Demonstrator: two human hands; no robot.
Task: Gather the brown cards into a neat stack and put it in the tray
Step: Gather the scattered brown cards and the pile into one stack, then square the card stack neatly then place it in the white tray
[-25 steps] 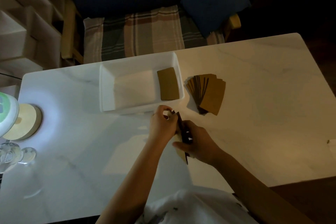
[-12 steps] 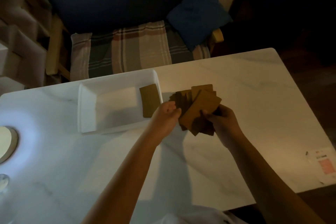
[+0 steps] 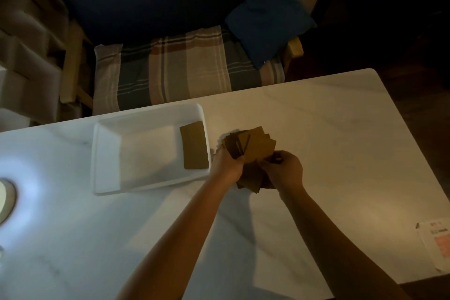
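A loose bunch of brown cards (image 3: pixel 253 147) sits between both hands, just right of the white tray (image 3: pixel 107 153). My left hand (image 3: pixel 227 163) grips the bunch's left side, thumb on top. At the bunch's right side my right hand (image 3: pixel 285 170) has its fingers curled onto the lower cards. The cards are fanned and uneven, some poking out below the hands. A squared stack of brown cards (image 3: pixel 194 145) lies inside the tray against its right wall.
The white marble table (image 3: pixel 341 153) ends close behind the tray, with a plaid-cushioned bench (image 3: pixel 185 68) and blue pillow (image 3: pixel 267 14) beyond. A paper sheet (image 3: pixel 435 243) lies at the right edge. A round lit object (image 3: pixel 4 200) is at the left edge.
Both hands went from the near table edge, holding a few cards, to the fanned pile beside the tray and closed on it. The pile has drawn a little tighter.
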